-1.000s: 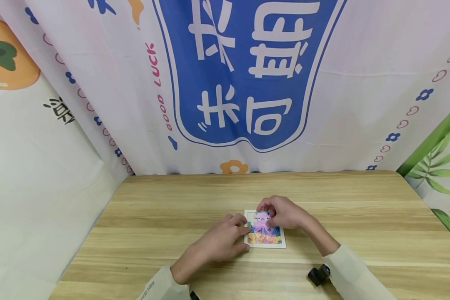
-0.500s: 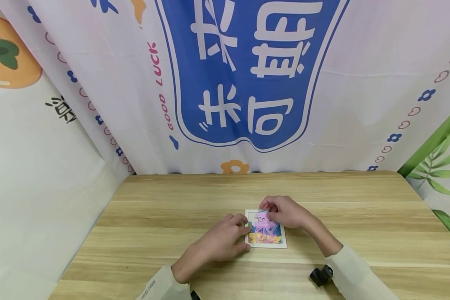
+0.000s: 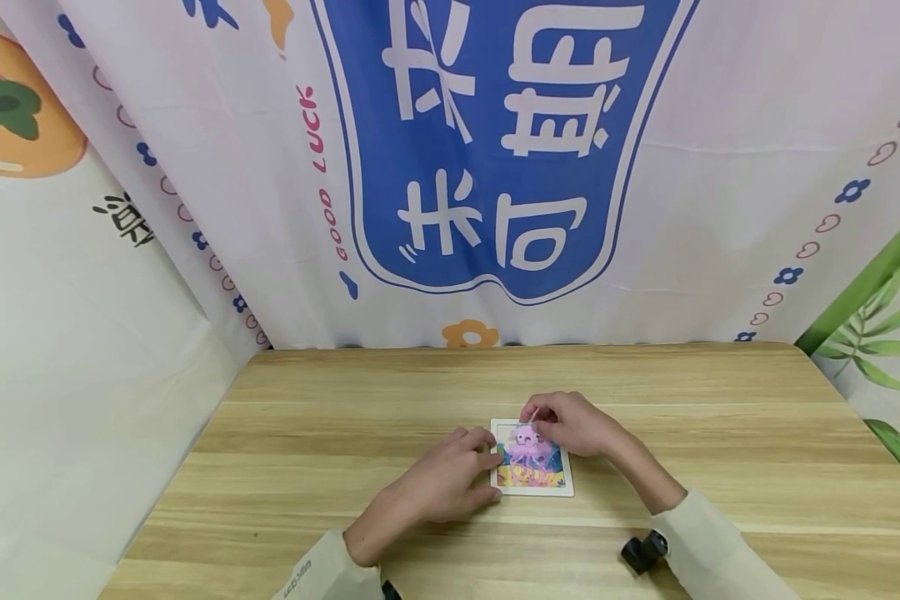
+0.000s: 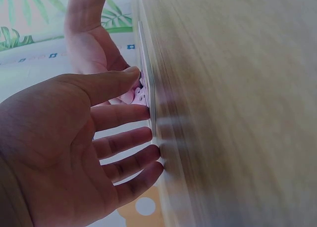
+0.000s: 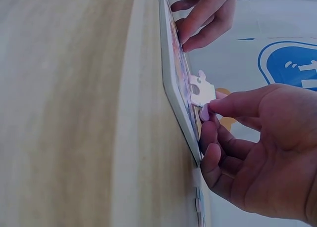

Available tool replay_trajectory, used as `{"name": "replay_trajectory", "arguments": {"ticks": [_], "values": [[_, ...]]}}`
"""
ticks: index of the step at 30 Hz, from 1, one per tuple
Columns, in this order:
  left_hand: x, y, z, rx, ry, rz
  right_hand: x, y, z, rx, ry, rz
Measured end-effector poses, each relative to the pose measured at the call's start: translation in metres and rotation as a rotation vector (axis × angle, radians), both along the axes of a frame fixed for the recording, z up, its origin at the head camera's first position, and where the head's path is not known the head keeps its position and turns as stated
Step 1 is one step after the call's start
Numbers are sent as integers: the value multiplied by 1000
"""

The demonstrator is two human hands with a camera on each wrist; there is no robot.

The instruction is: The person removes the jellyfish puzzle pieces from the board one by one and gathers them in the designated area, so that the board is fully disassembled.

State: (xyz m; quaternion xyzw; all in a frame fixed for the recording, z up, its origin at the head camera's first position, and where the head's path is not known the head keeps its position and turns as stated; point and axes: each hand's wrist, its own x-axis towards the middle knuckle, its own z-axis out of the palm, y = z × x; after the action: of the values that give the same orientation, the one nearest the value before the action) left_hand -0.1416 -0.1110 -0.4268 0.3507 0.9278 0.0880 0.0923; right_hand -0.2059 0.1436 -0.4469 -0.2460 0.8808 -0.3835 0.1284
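Observation:
A square jigsaw puzzle in a white-rimmed tray lies flat on the table, its picture a pink sea creature over a blue and yellow seabed. My right hand is at the tray's upper right. Between thumb and fingers it pinches a puzzle piece, which stands tilted up from the board in the right wrist view. My left hand lies along the tray's left side, fingers extended. In the left wrist view, fingertips of the left hand touch the tray's edge and the table.
The wooden table extends around the tray on all sides. Behind it hangs a white printed curtain with a blue panel. A small black camera sits at the right sleeve. Something thin and unclear shows low in the right wrist view.
My right fingers have shifted slightly to the right, and the piece's tilt at the top of the picture has altered a little. The left hand stays against the tray.

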Motion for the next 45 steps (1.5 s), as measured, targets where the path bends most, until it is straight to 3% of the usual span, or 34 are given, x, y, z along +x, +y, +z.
{"name": "replay_trajectory", "arguments": {"ticks": [23,37,45], "values": [[-1,-2,-2,-7,0,1,0,6,0,-25,-38,-36],[-1,-2,-1,-5,0,-2,3,27,1,-17,-11,-49],[0,-2,-2,-7,-3,-9,7,48,3,-33,-47,-69]]}}
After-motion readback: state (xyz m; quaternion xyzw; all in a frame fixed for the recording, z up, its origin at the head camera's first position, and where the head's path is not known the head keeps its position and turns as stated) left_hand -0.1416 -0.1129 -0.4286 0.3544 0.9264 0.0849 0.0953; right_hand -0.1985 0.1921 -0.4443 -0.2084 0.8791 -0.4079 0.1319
